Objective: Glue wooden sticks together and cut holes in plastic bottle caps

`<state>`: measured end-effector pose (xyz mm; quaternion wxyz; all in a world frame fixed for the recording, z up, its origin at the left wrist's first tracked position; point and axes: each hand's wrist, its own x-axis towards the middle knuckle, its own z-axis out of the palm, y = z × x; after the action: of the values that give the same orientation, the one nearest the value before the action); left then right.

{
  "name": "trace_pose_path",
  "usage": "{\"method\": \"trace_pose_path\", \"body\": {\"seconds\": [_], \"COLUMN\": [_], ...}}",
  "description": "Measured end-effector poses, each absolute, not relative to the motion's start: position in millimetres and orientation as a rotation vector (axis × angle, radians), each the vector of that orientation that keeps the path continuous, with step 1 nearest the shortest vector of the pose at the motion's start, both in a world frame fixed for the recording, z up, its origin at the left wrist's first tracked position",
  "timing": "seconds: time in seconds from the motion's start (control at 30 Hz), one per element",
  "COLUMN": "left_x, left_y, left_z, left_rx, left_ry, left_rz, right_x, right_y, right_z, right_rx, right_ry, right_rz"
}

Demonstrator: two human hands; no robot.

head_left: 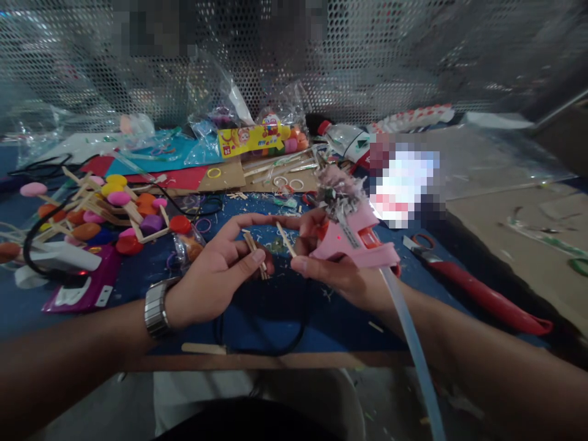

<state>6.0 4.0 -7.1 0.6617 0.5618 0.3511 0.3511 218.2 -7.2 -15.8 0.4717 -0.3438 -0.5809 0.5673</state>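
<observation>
My left hand (206, 278), with a metal watch (156, 306) on its wrist, pinches several short wooden sticks (255, 254) between thumb and fingers. Opposite it, my right hand (353, 285) is closed on a pink hot glue gun (342, 242), and a single wooden stick (285, 240) sticks out from its thumb and fingers. A long translucent glue stick (408, 343) trails from the back of the gun toward me. Fuzzy grey and pinkish strands (342, 193) show at the gun's far end. The index fingertips meet or nearly meet; part of the right-hand grip is hidden.
A pile of wooden sticks with colourful round pieces (117, 199) lies left, near a purple box (87, 285). Behind are a yellow-labelled bag (252, 139) and a plastic bottle (344, 141). A bright blurred screen (404, 184) and a red-handled cutter (478, 285) lie right.
</observation>
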Motion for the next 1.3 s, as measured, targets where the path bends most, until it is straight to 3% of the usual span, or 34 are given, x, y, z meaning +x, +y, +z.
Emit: {"method": "trace_pose_path", "body": {"seconds": [0.5, 1.3], "left_x": [8.4, 5.4], "left_y": [8.3, 9.6], "left_z": [-6.7, -5.9], "left_rx": [1.055, 1.237], "left_ry": [0.799, 0.792], "left_rz": [0.86, 0.962], "right_x": [221.7, 229.3], "right_y": [-9.9, -10.9], "right_z": [-19.1, -16.1], "right_rx": [-0.991, -0.943], "right_ry": [-1.512, -1.777], "right_rz": [1.281, 1.142]}}
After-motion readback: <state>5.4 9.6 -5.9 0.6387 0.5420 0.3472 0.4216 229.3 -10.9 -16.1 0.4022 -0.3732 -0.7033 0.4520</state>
